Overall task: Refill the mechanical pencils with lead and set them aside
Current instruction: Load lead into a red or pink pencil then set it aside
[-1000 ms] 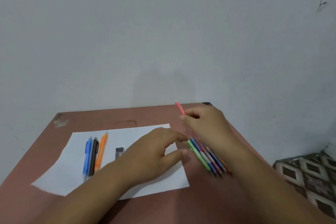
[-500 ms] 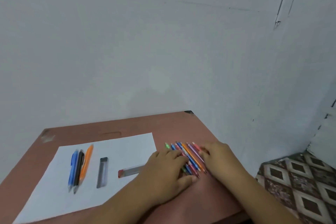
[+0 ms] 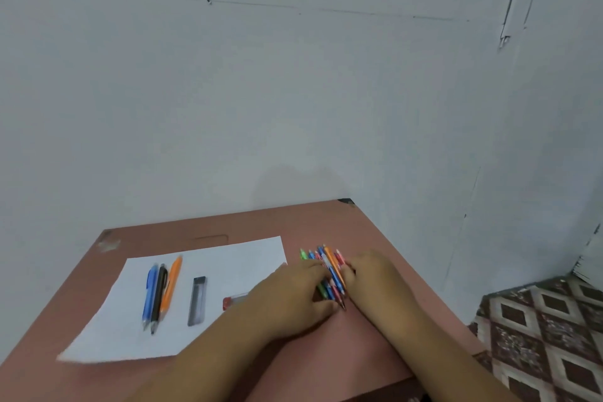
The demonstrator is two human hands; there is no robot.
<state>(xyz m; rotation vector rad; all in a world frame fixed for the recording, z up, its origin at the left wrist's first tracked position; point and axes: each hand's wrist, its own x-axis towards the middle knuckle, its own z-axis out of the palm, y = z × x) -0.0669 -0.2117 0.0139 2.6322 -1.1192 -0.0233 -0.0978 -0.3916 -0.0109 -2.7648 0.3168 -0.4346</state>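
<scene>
Tabletop (image 3: 326, 352): pencils (image 3: 329, 274) between both hands' fingers (image 3: 315, 271).

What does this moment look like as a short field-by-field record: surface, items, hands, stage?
surface: reddish table against a pale wall
paper: white sheet on the table's left part
on paper: blue pencil, black pencil, orange pencil side by side; dark lead case; a red-capped case partly hidden
pencil bundle: off the paper, lying on the table
left hand: resting on the bundle's left side
right hand: against its right side
stage: bundle being gathered
</scene>
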